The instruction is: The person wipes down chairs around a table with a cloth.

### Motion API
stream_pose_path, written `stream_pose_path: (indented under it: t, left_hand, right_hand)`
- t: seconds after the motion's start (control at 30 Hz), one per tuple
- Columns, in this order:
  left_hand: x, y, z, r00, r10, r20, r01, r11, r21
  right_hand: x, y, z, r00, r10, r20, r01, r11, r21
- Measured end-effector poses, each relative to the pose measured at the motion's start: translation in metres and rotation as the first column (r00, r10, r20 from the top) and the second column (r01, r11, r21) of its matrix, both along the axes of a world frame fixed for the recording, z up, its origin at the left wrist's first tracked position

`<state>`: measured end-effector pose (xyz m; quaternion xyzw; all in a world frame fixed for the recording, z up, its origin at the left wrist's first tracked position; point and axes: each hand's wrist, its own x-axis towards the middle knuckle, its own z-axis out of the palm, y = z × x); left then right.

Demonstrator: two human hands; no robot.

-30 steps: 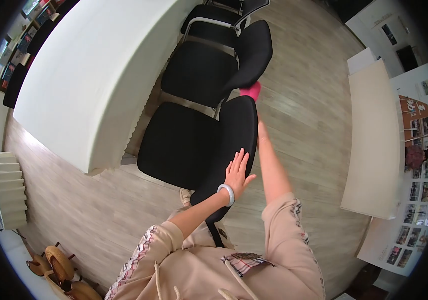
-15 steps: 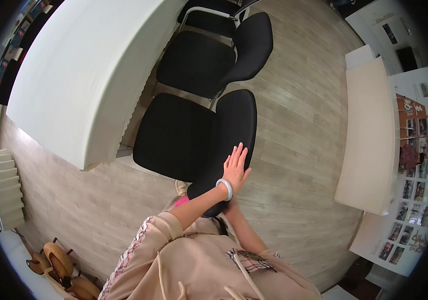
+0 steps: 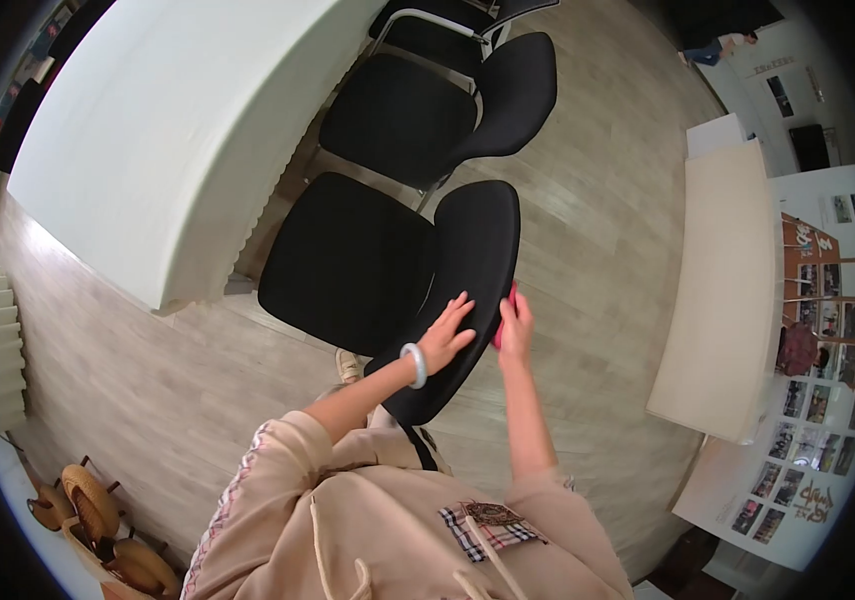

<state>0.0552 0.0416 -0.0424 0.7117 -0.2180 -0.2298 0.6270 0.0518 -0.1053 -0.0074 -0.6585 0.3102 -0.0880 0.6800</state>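
Observation:
A black chair (image 3: 348,265) stands at the corner of the table, its backrest (image 3: 483,245) towards me. My left hand (image 3: 445,335), with a pale bangle on the wrist, lies with its fingers stretched out against the inner face of the backrest. At the outer side of the same backrest is my right hand (image 3: 516,325). Its fingers are closed on a bright pink cloth (image 3: 500,322), which is pressed along the backrest's edge. Only a narrow strip of the pink cloth shows.
A long table with a white cloth (image 3: 148,130) runs along the left. Another black chair (image 3: 403,110) stands beyond the first. On the right are a cream-covered table (image 3: 713,290) and a photo display board (image 3: 798,460). Woven hats (image 3: 93,500) lie at lower left. A person (image 3: 718,48) is far off.
My right hand has come out from behind the lower backrest and risen along its outer side with the pink cloth. My left hand has shifted left and down. A distant person has come into view.

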Motion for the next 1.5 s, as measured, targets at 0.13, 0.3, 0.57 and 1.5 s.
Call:
stream_pose_path:
  t: [0.13, 0.3, 0.57, 1.5]
  left_hand:
    - [-0.013, 0.037, -0.005, 0.874, -0.140, -0.465, 0.010, 0.963, -0.271]
    - [-0.001, 0.066, 0.064, 0.451, -0.268, -0.851, -0.528, 0.689, -0.497]
    - [0.034, 0.126, -0.003, 0.368, 0.241, -0.898, -0.799, 0.576, -0.173]
    - [0.055, 0.015, -0.214, 0.999, -0.046, 0.018, 0.024, 0.781, 0.625]
  right_hand:
    - [-0.028, 0.038, 0.074, 1.000, 0.020, 0.011, -0.019, 0.998, -0.060]
    - [0.001, 0.112, 0.099, 0.729, 0.681, 0.070, -0.621, 0.701, -0.351]
    - [0.078, 0.052, 0.093, 0.846, 0.352, -0.400, -0.334, -0.234, -0.913]
    - [0.073, 0.034, 0.072, 0.824, 0.142, -0.548, -0.526, -0.163, -0.834]
